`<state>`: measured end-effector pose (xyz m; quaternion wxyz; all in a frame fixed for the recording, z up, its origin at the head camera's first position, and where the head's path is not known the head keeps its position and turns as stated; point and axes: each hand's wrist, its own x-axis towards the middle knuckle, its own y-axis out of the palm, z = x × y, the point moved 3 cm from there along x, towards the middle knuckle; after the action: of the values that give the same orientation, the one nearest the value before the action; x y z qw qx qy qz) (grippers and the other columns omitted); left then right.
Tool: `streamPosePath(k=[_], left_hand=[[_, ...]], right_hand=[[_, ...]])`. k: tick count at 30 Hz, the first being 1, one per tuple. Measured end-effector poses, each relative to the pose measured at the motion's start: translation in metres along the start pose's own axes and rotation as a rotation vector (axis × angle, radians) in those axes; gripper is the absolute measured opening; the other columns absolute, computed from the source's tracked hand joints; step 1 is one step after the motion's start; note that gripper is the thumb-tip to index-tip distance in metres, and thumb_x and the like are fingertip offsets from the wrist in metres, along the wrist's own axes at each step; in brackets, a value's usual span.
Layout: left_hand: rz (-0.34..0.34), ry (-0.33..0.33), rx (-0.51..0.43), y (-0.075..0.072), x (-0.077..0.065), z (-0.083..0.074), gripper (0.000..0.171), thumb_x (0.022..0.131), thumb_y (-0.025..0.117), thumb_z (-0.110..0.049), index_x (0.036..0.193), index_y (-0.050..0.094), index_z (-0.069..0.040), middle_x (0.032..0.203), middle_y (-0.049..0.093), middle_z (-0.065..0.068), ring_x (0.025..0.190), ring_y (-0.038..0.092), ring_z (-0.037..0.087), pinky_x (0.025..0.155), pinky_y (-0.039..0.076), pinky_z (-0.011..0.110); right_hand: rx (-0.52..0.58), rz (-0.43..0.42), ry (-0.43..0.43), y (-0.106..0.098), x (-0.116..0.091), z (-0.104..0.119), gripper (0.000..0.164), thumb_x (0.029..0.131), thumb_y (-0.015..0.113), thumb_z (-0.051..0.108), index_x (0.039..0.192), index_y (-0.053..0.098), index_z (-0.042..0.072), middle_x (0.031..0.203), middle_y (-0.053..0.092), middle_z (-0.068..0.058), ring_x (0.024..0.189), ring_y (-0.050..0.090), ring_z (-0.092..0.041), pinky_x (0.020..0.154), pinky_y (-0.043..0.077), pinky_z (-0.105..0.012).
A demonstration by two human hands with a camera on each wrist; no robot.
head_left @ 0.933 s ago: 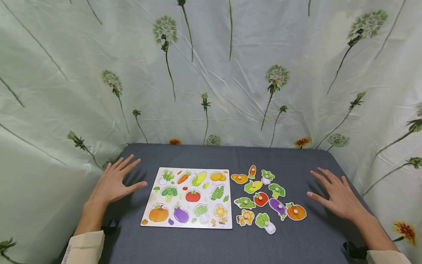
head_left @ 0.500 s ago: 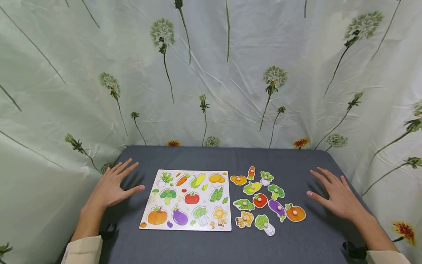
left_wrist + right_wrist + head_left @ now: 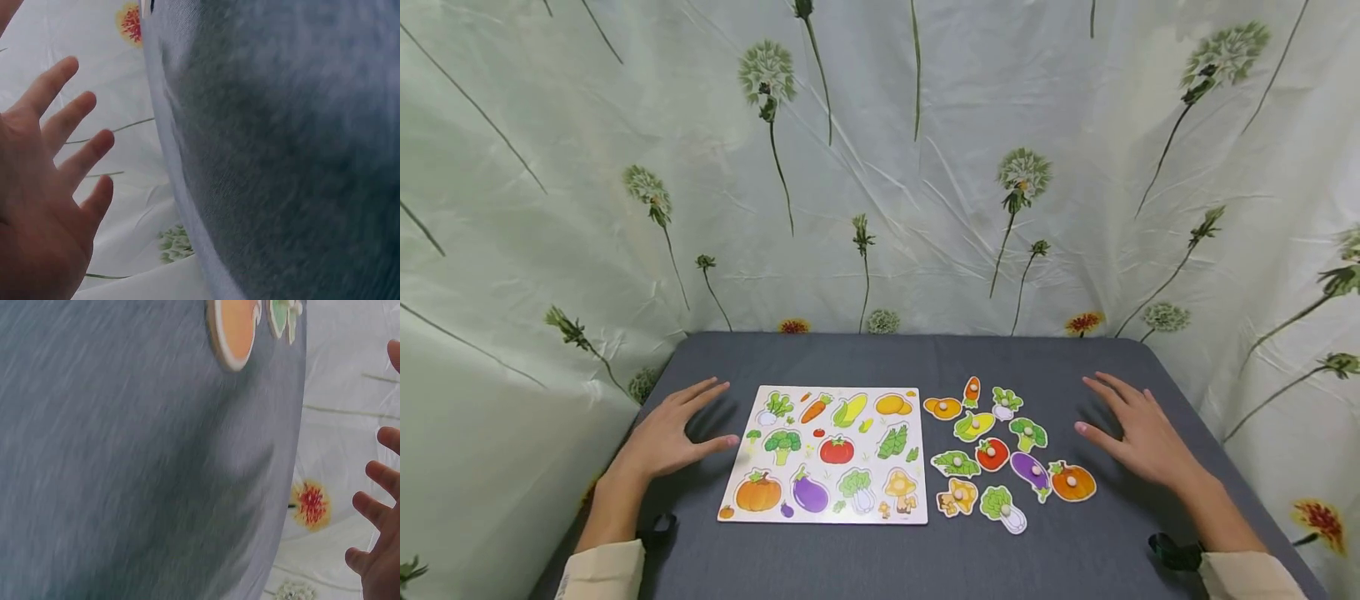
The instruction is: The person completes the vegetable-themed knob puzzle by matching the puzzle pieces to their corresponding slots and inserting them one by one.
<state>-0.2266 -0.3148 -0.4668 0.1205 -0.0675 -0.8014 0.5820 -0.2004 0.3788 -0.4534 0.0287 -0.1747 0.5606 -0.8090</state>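
Observation:
My left hand (image 3: pixel 666 433) hovers with spread fingers just left of a white vegetable puzzle board (image 3: pixel 808 450), holding nothing. In the left wrist view its fingers (image 3: pixel 65 122) are straight and apart. Pictures of vegetables cover the board. To its right lie several loose knobbed pieces, among them a tomato piece (image 3: pixel 992 454), an eggplant piece (image 3: pixel 1028 469), a broccoli piece (image 3: pixel 1028 433) and a bok choy piece (image 3: pixel 1003 508). Nearest to my right hand (image 3: pixel 1142 433) is the pumpkin piece (image 3: pixel 1072 482), also partly visible in the right wrist view. That hand is spread and touches no piece.
A dark grey cloth (image 3: pixel 820 562) covers the table. Behind it and at both sides hangs a pale curtain (image 3: pixel 880 167) printed with dandelions. Dark straps sit at both wrists, and light sleeves reach in from the lower corners.
Both hands have moved slightly inward, the left toward the board and the right toward the pieces. The board and pieces keep their places on the table; the head view has shifted slightly.

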Motion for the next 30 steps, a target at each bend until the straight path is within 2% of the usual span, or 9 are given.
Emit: streamPosePath(k=[5, 13, 21, 30], left_hand=[[0.043, 0.005, -0.017, 0.007, 0.002, -0.001, 0.097, 0.078, 0.075, -0.072, 0.157, 0.046, -0.023, 0.161, 0.041, 0.015, 0.143, 0.039, 0.048, 0.103, 0.038, 0.077], [0.092, 0.03, -0.097, 0.019, -0.004, -0.007, 0.089, 0.077, 0.079, -0.065, 0.15, 0.055, -0.021, 0.157, 0.047, 0.015, 0.141, 0.042, 0.048, 0.104, 0.039, 0.075], [0.131, 0.081, -0.163, 0.029, -0.004, -0.008, 0.083, 0.077, 0.082, -0.06, 0.148, 0.058, -0.023, 0.159, 0.046, 0.014, 0.143, 0.041, 0.047, 0.105, 0.038, 0.075], [0.17, 0.086, -0.149, 0.032, 0.0, -0.006, 0.077, 0.079, 0.08, -0.06, 0.144, 0.062, -0.023, 0.157, 0.049, 0.017, 0.143, 0.039, 0.05, 0.105, 0.036, 0.077]], right_hand=[[0.031, -0.001, -0.026, 0.009, 0.013, 0.012, 0.075, 0.094, 0.072, 0.044, 0.156, 0.043, 0.013, 0.158, 0.039, -0.023, 0.141, 0.04, -0.051, 0.117, 0.016, -0.076], [0.016, 0.019, -0.01, 0.025, 0.026, 0.025, 0.07, 0.096, 0.068, 0.047, 0.152, 0.048, 0.011, 0.155, 0.045, -0.022, 0.139, 0.042, -0.049, 0.109, 0.032, -0.075], [0.089, 0.038, 0.004, 0.038, 0.031, 0.036, 0.061, 0.098, 0.069, 0.04, 0.147, 0.053, 0.007, 0.151, 0.049, -0.021, 0.137, 0.045, -0.046, 0.106, 0.038, -0.073], [0.158, 0.058, 0.024, 0.06, 0.044, 0.044, 0.05, 0.098, 0.071, 0.032, 0.139, 0.06, 0.005, 0.143, 0.057, -0.02, 0.132, 0.054, -0.045, 0.107, 0.042, -0.069]])
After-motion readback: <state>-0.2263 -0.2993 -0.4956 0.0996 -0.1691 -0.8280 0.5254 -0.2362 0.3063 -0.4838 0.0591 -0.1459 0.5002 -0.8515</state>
